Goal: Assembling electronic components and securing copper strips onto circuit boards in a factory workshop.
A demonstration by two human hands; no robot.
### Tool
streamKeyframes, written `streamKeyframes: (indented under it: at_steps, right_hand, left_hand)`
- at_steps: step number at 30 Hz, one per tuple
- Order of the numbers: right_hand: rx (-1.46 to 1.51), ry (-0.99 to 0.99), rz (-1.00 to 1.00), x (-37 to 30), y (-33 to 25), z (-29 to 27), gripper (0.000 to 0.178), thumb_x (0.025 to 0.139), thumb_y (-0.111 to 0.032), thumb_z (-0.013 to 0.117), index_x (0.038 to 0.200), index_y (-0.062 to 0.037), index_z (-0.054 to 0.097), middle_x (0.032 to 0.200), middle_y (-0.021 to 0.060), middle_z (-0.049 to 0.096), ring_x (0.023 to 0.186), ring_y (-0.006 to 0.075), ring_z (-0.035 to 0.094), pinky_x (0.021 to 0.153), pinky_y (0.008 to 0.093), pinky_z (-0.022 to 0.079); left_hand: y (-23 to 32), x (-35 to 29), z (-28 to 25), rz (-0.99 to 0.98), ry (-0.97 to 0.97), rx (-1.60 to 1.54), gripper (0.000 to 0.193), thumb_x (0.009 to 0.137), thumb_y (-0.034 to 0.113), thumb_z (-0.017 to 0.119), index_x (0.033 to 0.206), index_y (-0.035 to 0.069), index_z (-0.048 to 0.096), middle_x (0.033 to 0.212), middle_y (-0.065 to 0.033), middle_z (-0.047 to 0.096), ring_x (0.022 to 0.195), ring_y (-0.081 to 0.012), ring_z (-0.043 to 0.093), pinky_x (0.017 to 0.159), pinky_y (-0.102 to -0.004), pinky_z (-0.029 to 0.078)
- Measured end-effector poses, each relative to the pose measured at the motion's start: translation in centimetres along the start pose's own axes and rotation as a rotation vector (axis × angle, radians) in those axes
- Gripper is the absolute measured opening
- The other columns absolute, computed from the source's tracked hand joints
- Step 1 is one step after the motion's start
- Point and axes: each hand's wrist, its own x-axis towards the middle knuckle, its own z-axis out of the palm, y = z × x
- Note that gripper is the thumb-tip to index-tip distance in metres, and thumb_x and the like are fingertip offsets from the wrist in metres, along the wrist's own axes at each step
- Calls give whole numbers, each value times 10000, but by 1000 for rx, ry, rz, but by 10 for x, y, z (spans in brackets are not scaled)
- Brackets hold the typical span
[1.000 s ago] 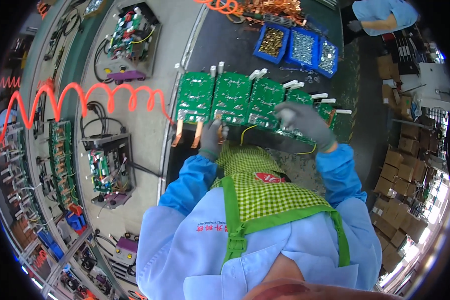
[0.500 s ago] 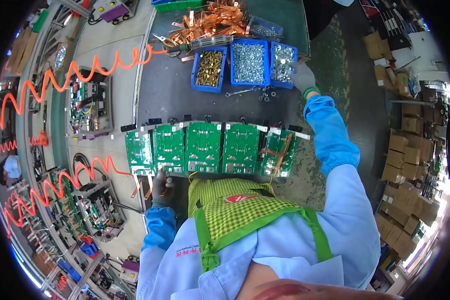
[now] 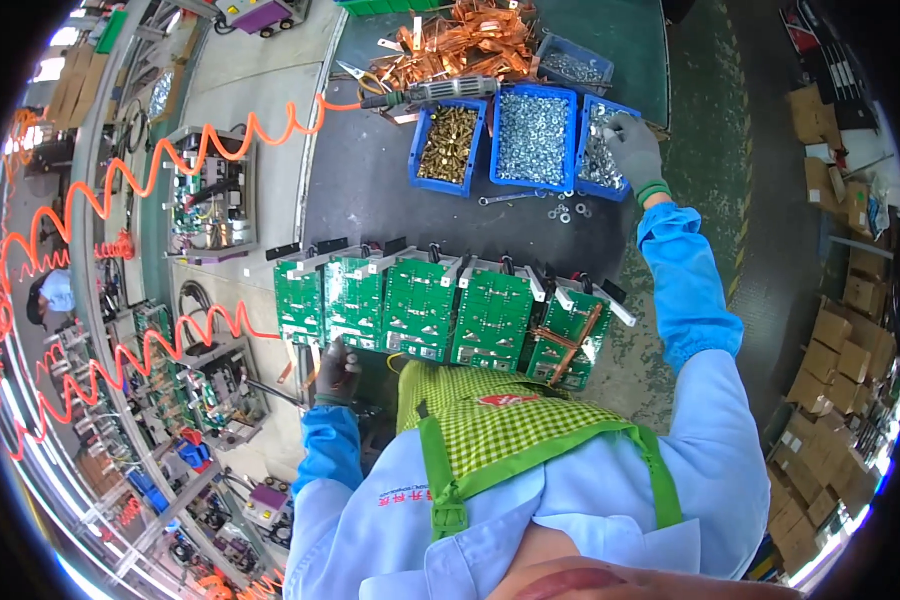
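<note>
Mostly green circuit boards (image 3: 432, 315)

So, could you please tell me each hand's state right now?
Left hand: partly curled beside the green boards; whether it holds anything cannot be told.
Right hand: at the rightmost blue bin; its grip cannot be told.
</note>
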Motion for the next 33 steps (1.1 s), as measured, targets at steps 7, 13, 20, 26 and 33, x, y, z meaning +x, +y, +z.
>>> streamKeyframes:
  at_steps: [7,13,20,26,33]
  right_hand:
    - [-293,-354,-258,11,-62,46,232,804,-141,485,1005,-112,596,981,142,621,931,307,590,793,388,470]
    - [-588,-423,-392,28,-64,93,216,819,-134,448,894,-83,644,914,157,631,858,319,620,714,427,499]
    - [-440,-419,-335,29,-76,85,232,824,-140,456,1012,-89,583,1008,177,598,956,335,571,821,418,449]
    - [19,-254,-234,5,-140,18,186,797,-110,557,975,-58,572,890,143,628,755,276,620,675,355,484]
    - [760,-757,-363,-173,-361,28,166,761,-61,578,925,-33,580,797,71,603,711,156,596,628,291,487]
  left_hand:
    - [6,4,-4,-6,-55,6,209,865,222,575,1017,79,554,802,-47,581,669,-137,524,491,-203,411]
    - [5,2,4,43,27,65,248,878,217,551,1062,52,525,789,-36,539,624,-112,516,451,-172,387]
    - [7,8,-6,37,-69,98,249,876,228,553,1051,53,524,824,-38,547,656,-100,502,473,-163,397]
    - [10,17,-15,-17,-147,152,241,873,200,554,1064,57,520,824,-42,534,640,-94,503,461,-164,400]
    - [11,4,-9,30,-208,64,195,881,162,521,988,0,516,798,-33,507,635,-65,473,470,-129,389]
